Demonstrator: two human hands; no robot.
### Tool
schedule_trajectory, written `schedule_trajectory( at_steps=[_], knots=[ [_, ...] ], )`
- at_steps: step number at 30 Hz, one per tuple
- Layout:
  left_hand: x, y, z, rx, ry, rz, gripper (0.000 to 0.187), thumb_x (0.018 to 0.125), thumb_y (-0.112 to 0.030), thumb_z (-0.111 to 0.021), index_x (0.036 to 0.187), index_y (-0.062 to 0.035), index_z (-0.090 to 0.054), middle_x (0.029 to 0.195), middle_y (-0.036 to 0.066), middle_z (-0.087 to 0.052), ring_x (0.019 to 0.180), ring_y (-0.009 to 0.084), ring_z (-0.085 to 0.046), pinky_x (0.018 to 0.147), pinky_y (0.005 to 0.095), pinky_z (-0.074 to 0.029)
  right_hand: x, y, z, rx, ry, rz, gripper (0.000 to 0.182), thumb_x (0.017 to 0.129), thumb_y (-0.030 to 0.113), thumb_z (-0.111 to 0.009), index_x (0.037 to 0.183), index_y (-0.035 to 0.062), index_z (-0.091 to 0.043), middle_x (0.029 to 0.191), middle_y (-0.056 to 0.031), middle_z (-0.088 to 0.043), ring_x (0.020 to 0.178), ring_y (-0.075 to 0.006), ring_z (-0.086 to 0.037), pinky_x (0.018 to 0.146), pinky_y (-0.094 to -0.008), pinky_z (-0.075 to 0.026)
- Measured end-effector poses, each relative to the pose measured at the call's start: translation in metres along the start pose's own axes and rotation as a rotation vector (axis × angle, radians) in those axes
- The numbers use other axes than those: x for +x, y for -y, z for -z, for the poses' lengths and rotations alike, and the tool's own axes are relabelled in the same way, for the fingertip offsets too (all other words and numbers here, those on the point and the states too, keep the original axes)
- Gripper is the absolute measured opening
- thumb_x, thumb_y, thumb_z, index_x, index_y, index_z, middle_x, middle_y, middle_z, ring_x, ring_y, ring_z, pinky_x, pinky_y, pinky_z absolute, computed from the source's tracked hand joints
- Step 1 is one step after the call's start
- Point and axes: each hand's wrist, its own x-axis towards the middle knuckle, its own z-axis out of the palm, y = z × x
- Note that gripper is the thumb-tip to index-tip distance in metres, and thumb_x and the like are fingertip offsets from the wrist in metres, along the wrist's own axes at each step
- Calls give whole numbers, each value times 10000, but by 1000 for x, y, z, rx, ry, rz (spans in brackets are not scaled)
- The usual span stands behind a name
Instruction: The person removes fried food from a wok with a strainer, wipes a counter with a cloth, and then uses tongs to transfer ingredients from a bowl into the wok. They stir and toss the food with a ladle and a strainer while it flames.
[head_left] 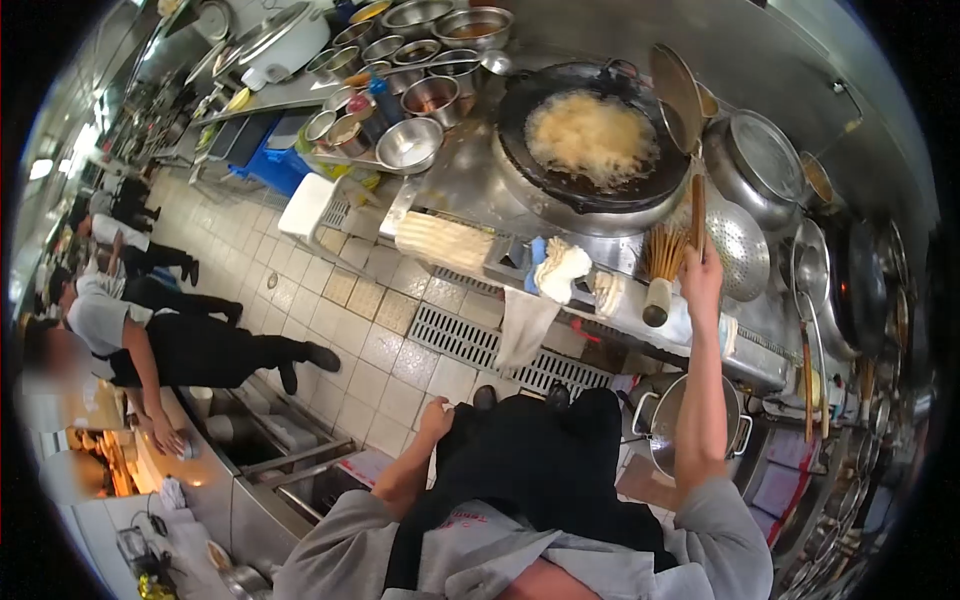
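My right hand [703, 275] is closed round the wooden handle [697, 205] of a skimmer [677, 97]. The skimmer's round head tilts up at the right rim of a black wok [520, 120], where pale yellow liquid [590, 138] foams and bubbles. Just left of that hand stands a bamboo wok brush [662, 265], and a perforated ladle [738, 250] lies to its right. My left hand [435, 418] hangs low beside my black apron [540, 460], its fingers curled in, with nothing visible in them.
Metal bowls [408, 145] crowd the counter at upper left. Folded cloths [560, 270] lie along the stove's front edge. A lidded pot [765, 160] stands right of the wok. A white stool [310, 207] is on the tiled floor. Co-workers [190, 345] stand at far left.
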Motion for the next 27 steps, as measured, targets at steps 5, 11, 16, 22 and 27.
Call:
schedule_trajectory(
  at_steps=[5, 11, 16, 22, 27],
  knots=[
    [-42, 46, -2, -38, 38, 205, 338, 746, -206, -577, 1012, 1, -591, 928, 239, -621, 915, 373, -587, 819, 427, -458, 12, 31, -27, 375, 86, -504, 57, 893, 163, -470, 879, 110, -458, 637, -7, -464, 403, -59, -338, 302, -210, -222],
    [-91, 76, -13, -43, 51, 325, 343, 740, -241, -614, 985, -2, -601, 936, 223, -629, 919, 361, -596, 813, 404, -467, -24, 52, -31, 684, 225, -768, 84, 907, 131, -436, 949, 123, -364, 670, -27, -444, 420, -54, -309, 315, -193, -196],
    [-82, 88, -18, -28, 139, 233, 331, 754, -260, -627, 970, -9, -607, 890, 212, -640, 871, 347, -614, 774, 391, -480, -54, 86, -20, 705, 269, -757, 87, 900, 115, -450, 940, 101, -374, 672, -43, -454, 423, -46, -312, 309, -192, -197],
    [-38, 68, -10, -93, 78, 249, 317, 754, -215, -589, 992, -7, -601, 795, 203, -644, 769, 328, -627, 708, 382, -489, -78, 113, -21, 462, 267, -622, 93, 895, 128, -457, 981, 95, -446, 641, -22, -460, 392, -43, -300, 300, -204, -208],
    [5, 71, -7, -201, -73, 92, 309, 743, -147, -541, 1000, 16, -596, 752, 195, -639, 663, 298, -630, 644, 369, -493, -90, 105, -36, 127, 298, -467, 369, 878, 136, -481, 1243, 84, -463, 637, -20, -472, 418, -81, -397, 367, -241, -315]
  ],
)
